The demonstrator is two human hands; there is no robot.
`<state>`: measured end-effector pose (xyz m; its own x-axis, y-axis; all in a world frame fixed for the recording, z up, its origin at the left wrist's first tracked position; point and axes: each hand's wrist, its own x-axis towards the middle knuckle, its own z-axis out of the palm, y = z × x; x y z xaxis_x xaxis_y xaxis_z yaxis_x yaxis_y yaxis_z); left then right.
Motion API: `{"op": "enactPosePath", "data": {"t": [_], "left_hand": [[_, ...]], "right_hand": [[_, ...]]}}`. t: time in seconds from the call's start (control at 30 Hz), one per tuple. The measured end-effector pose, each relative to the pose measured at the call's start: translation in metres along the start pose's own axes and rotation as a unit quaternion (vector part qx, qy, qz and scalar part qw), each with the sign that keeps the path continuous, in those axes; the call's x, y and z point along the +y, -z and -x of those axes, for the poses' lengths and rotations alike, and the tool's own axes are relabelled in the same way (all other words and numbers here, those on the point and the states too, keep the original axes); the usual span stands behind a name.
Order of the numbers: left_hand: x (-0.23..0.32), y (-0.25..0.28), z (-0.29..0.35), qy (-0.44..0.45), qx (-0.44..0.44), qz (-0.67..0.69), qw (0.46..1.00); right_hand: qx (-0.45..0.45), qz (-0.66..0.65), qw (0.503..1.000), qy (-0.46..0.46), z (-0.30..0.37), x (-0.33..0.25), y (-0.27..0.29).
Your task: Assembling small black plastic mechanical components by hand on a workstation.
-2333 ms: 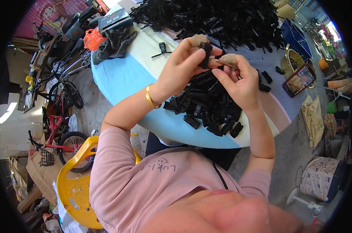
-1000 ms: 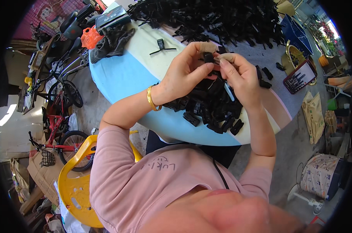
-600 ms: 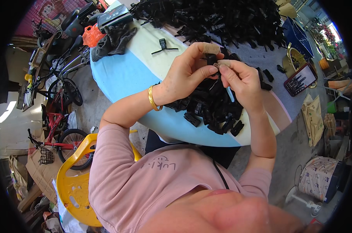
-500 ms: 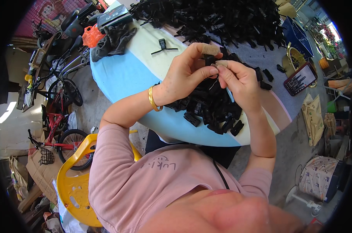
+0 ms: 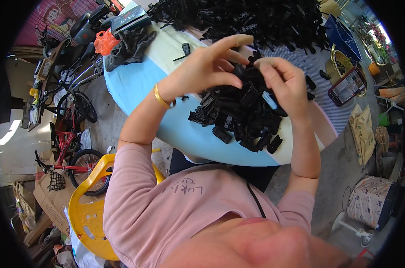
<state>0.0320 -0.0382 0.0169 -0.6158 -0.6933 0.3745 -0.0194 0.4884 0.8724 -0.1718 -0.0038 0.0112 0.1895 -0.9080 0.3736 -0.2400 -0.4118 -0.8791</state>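
My left hand (image 5: 211,67) hovers over the table with its fingers spread and nothing held between them. Beneath and between my hands lies a near heap of small black plastic parts (image 5: 227,120). My right hand (image 5: 286,82) is closed, thumb against curled fingers, just right of the left hand. A slim light-blue stick-like thing (image 5: 270,100) sticks out under its palm; its ends are hidden. By the right fingertips is a black part (image 5: 256,57), and I cannot tell whether they touch it. One separate black part (image 5: 186,49) lies left of my left hand.
A large pile of black parts (image 5: 256,20) covers the table's far side. At the right sit a phone (image 5: 347,87) and a gold-rimmed bowl (image 5: 334,67). Dark cloth (image 5: 133,47) and an orange bag (image 5: 106,41) lie far left. A yellow chair (image 5: 88,214) stands beside me.
My hands were together at the fingertips; now they are apart. The left has opened and risen up and left. The right has shifted slightly up and right, the light-blue thing with it.
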Motion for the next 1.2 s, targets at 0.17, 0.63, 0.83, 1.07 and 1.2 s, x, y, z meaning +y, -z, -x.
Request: {"op": "enactPosePath", "data": {"t": [0.17,0.63,0.83,1.07,1.2], "left_hand": [[-0.056,0.037,-0.013,0.028,0.067,-0.118,0.99],[-0.038,0.003,-0.01,0.068,0.065,0.041,0.995],[-0.032,0.0,-0.007,0.139,0.073,0.162,0.974],[-0.025,-0.003,-0.004,0.128,0.03,0.133,0.982],[-0.017,-0.016,-0.001,0.06,0.07,0.142,0.986]], "right_hand": [[0.052,0.026,0.998,-0.005,-0.005,0.01,0.002],[0.035,0.217,0.935,0.28,-0.003,0.011,-0.009],[-0.023,0.223,0.915,0.337,0.005,0.008,-0.016],[-0.009,0.227,0.9,0.373,0.005,0.006,-0.014],[0.021,0.193,0.913,0.358,0.006,0.002,-0.016]]}}
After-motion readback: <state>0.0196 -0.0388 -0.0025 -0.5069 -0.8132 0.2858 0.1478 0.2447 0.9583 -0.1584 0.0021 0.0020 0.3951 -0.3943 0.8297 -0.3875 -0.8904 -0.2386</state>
